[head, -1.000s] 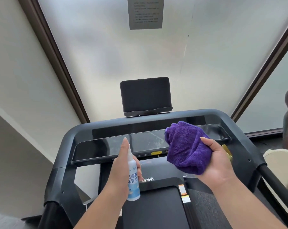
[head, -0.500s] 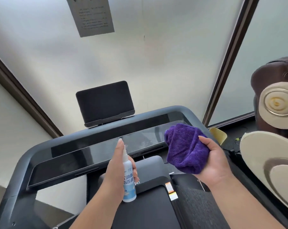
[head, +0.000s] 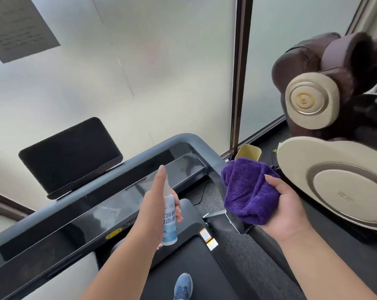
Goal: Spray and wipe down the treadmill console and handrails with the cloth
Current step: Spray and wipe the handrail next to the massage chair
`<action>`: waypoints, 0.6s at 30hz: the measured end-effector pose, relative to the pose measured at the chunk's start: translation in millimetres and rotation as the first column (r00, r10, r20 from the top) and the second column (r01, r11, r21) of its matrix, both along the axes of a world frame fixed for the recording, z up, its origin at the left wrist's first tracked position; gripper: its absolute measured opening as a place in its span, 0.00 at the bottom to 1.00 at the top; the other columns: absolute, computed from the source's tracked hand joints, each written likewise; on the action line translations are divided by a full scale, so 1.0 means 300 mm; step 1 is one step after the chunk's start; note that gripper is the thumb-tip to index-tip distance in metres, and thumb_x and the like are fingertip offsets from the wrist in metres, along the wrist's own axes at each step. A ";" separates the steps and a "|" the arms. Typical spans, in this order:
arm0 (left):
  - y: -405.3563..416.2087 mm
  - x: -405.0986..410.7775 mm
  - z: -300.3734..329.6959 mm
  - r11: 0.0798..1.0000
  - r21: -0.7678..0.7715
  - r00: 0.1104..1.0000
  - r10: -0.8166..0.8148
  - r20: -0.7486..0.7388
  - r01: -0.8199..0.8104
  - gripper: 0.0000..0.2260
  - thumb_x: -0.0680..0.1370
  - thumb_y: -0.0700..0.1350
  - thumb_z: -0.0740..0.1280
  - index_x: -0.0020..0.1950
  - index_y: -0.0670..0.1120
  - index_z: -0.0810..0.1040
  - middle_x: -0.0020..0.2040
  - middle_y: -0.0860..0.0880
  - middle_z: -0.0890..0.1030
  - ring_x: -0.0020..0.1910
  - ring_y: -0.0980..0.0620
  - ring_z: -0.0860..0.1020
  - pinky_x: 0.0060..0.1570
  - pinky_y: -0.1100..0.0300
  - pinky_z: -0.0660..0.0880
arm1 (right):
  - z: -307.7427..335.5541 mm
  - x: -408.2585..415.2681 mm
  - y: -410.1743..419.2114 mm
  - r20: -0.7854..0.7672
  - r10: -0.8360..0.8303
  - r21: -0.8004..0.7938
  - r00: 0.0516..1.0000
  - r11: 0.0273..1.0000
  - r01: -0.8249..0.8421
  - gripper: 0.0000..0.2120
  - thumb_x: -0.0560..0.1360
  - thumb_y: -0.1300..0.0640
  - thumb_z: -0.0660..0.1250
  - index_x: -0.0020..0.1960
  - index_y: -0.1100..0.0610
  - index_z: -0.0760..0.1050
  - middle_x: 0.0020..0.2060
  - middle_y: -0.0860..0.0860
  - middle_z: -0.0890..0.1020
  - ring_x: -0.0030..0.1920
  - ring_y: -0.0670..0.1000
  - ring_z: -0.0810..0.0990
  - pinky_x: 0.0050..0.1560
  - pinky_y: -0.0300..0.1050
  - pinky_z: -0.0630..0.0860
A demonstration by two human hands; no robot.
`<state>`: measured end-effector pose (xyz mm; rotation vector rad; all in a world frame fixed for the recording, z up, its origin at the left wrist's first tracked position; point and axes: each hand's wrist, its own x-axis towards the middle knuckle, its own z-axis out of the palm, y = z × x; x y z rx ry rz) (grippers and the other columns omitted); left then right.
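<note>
My left hand [head: 153, 211] grips a small white and blue spray bottle [head: 169, 221], forefinger on top of its nozzle, held just in front of the glossy black treadmill console [head: 101, 215]. A bunched purple cloth [head: 246, 191] sits in my right hand [head: 285, 208], off the console's right end and above the right handrail [head: 267, 237]. A dark screen [head: 68, 154] stands behind the console. The grey frame [head: 196, 141] curves around the console's far right corner.
A brown and beige massage chair [head: 334, 169] stands close on the right. A small yellow bin [head: 249, 151] sits by the window frame post [head: 239, 72]. Frosted glass with a paper notice [head: 16, 33] lies ahead. My blue shoe [head: 183, 286] rests on the belt [head: 183, 263].
The view has swung further right and tilted, so the console slid left and the massage chair came into fuller view. Both hands keep their hold; the cloth now sits past the console's right end.
</note>
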<state>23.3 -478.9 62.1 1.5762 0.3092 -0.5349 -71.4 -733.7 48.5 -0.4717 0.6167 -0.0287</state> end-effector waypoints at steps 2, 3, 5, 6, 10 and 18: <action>-0.027 0.057 0.012 0.998 0.038 0.999 -0.044 -0.016 0.045 0.38 0.66 0.81 0.65 0.25 0.45 0.74 0.28 0.42 0.77 0.25 0.45 0.76 0.49 0.49 0.77 | -0.019 -0.006 0.010 -0.025 -0.051 0.010 0.998 0.999 0.052 0.22 0.77 0.50 0.67 0.71 0.49 0.77 0.63 0.59 0.84 0.60 0.67 0.83 0.55 0.75 0.77; -0.039 0.094 0.024 0.996 0.056 0.997 -0.074 -0.021 0.075 0.38 0.66 0.81 0.64 0.25 0.44 0.74 0.28 0.42 0.76 0.24 0.45 0.76 0.49 0.49 0.77 | -0.029 -0.010 0.017 -0.035 -0.076 0.013 0.997 0.997 0.076 0.22 0.76 0.50 0.68 0.70 0.50 0.77 0.63 0.60 0.84 0.58 0.68 0.84 0.55 0.74 0.77; -0.061 0.188 0.050 0.977 0.131 0.984 -0.176 0.036 0.170 0.39 0.69 0.80 0.61 0.26 0.43 0.74 0.28 0.41 0.76 0.24 0.46 0.76 0.46 0.51 0.77 | -0.045 -0.011 0.036 -0.043 -0.114 0.013 0.993 0.993 0.115 0.22 0.76 0.51 0.68 0.69 0.50 0.78 0.62 0.60 0.84 0.55 0.69 0.85 0.56 0.75 0.76; -0.071 0.241 0.063 0.954 0.206 0.966 -0.240 0.094 0.217 0.39 0.71 0.80 0.59 0.27 0.43 0.74 0.28 0.41 0.77 0.24 0.47 0.76 0.44 0.53 0.76 | -0.051 -0.007 0.045 -0.045 -0.136 0.008 0.990 0.991 0.137 0.22 0.76 0.51 0.69 0.69 0.50 0.78 0.61 0.61 0.85 0.55 0.69 0.85 0.57 0.76 0.75; -0.106 0.490 0.121 0.830 0.496 0.834 -0.449 0.321 0.256 0.40 0.79 0.75 0.57 0.22 0.44 0.69 0.23 0.44 0.77 0.20 0.51 0.75 0.36 0.55 0.71 | -0.057 0.032 0.090 -0.053 -0.246 -0.016 0.968 0.969 0.246 0.19 0.75 0.52 0.68 0.66 0.51 0.80 0.60 0.60 0.85 0.55 0.67 0.86 0.60 0.78 0.73; -0.157 0.850 0.009 0.771 0.504 0.801 -0.553 0.229 0.388 0.34 0.77 0.69 0.63 0.26 0.41 0.72 0.24 0.43 0.76 0.22 0.45 0.76 0.41 0.48 0.79 | -0.063 0.119 0.211 -0.116 -0.448 -0.086 0.886 0.894 0.440 0.15 0.76 0.56 0.68 0.61 0.56 0.82 0.57 0.60 0.87 0.53 0.63 0.87 0.53 0.70 0.80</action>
